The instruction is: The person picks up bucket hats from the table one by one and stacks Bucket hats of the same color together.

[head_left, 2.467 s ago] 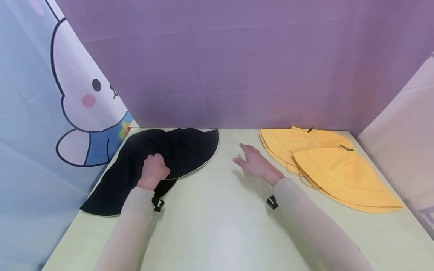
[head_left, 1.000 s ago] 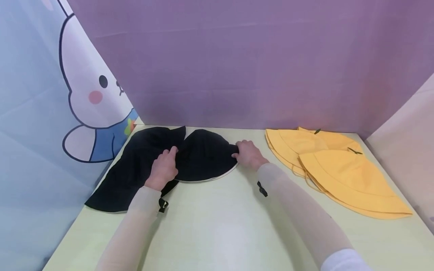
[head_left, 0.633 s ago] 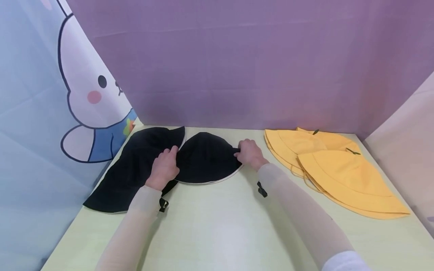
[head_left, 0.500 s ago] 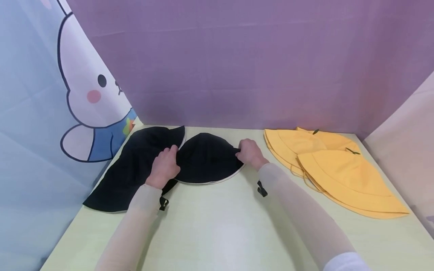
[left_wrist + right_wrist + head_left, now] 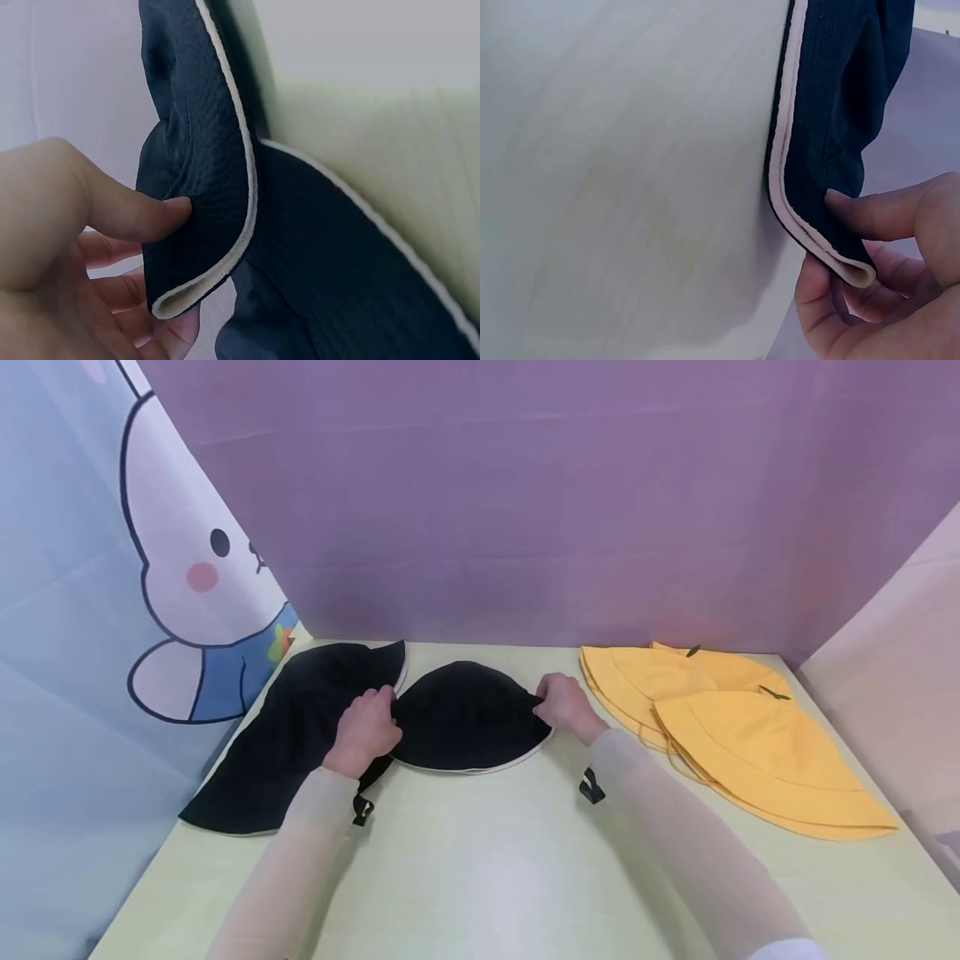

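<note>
A black bucket hat point(image 5: 465, 718) with a pale-edged brim lies folded flat between my two hands. My left hand point(image 5: 365, 731) pinches its left brim corner, the thumb on top and the fingers beneath, as the left wrist view shows. At the opposite corner, my right hand point(image 5: 566, 703) pinches the brim the same way; the folded pale trim point(image 5: 791, 150) shows in the right wrist view. More black hats point(image 5: 277, 752) lie at the left, partly under my left hand and overlapped by the held hat's left end.
Several yellow hats point(image 5: 765, 752) with small green leaf tabs and thin cords lie overlapping at the right. The pale table point(image 5: 480, 868) meets a purple cloth point(image 5: 525, 510) behind and a blue rabbit-print cloth point(image 5: 67, 693) at the left.
My right hand reached across and took the hat's right corner. The hat has since shifted right and slightly toward me, exposing more of the black hats at the left.
</note>
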{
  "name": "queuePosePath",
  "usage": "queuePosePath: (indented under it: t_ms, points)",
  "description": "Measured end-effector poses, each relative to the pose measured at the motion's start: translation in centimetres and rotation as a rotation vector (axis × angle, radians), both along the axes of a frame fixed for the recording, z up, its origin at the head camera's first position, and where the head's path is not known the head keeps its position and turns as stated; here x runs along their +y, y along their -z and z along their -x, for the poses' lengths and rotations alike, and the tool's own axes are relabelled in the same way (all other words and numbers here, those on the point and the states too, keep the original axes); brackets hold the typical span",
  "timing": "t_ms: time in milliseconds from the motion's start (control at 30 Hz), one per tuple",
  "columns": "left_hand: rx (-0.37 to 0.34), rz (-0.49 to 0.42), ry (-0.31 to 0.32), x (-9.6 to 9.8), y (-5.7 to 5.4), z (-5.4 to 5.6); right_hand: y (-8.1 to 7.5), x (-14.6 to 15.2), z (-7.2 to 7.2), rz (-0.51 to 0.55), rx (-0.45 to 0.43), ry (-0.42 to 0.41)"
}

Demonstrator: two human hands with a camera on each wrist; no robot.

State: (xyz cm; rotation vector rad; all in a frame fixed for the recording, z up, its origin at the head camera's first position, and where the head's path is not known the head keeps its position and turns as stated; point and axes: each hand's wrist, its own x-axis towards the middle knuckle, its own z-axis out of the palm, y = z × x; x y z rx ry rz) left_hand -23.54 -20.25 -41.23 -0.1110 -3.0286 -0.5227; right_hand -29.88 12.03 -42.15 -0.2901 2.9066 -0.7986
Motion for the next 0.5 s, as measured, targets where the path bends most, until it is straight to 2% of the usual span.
queuePosePath:
  t_ms: [267, 500]
  points:
    - [-0.005, -0.018, 0.022, 1.2, 0.0, 0.5, -0.6, 1.7, -1.1, 0.000, 0.006, 0.010]
    - [-0.010, -0.028, 0.063, 2.5, -0.2, 0.5, -1.0, 3.5, -2.1, 0.007, 0.018, 0.015]
